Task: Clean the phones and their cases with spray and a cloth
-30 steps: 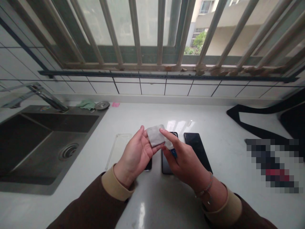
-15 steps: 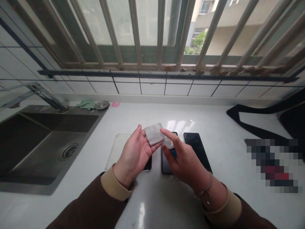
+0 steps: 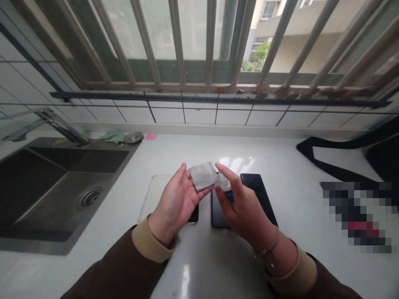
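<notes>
Countertop (image 3: pixel 193 147) lies below your upturned left hand (image 3: pixel 175 198) and curled right hand (image 3: pixel 245 205). Gray cloth (image 3: pixel 203 177) rests across the left's unclenched fingers, likely to lie flat; just right, your other hand grasps a small bottle (image 3: pixel 230 195), apparently steadied one-handed.

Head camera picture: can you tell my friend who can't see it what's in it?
An open left hand, palm up, carries a gray cloth-like square on its fingers, while the right hand holds a small white-and-blue item. Below, flat black objects lie on a white counter, with a sink at left and a barred window behind.
</notes>
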A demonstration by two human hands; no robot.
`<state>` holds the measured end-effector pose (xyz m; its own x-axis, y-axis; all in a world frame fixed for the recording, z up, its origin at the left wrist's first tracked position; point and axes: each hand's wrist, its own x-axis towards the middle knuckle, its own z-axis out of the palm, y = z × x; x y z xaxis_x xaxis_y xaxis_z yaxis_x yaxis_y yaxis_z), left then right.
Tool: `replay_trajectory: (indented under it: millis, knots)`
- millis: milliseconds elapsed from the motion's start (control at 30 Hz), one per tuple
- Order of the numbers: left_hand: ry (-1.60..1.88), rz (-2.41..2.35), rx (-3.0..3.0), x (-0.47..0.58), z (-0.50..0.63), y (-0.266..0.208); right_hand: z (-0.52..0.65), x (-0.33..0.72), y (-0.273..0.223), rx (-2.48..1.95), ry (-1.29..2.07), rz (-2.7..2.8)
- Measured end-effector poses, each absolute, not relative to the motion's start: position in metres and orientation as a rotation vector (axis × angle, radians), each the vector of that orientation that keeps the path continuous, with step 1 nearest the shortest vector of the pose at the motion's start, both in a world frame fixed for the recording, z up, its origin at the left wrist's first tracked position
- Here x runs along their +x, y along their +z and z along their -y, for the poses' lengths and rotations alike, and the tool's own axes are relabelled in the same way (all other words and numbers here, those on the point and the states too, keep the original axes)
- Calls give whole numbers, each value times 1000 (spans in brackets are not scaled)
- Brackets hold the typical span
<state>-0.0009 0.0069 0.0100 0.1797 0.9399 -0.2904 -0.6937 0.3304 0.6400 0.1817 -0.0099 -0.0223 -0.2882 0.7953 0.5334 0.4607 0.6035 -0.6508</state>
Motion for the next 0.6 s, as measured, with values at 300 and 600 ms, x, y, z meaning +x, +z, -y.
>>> replay_trajectory:
  millis: [300, 600]
  knots:
    - [1192, -744, 414, 0, -8, 9, 11, 182, -15, -1197, 529, 1884]
    - [1195, -752, 412, -1, -7, 11, 10, 181, -22, -1051, 534, 1953]
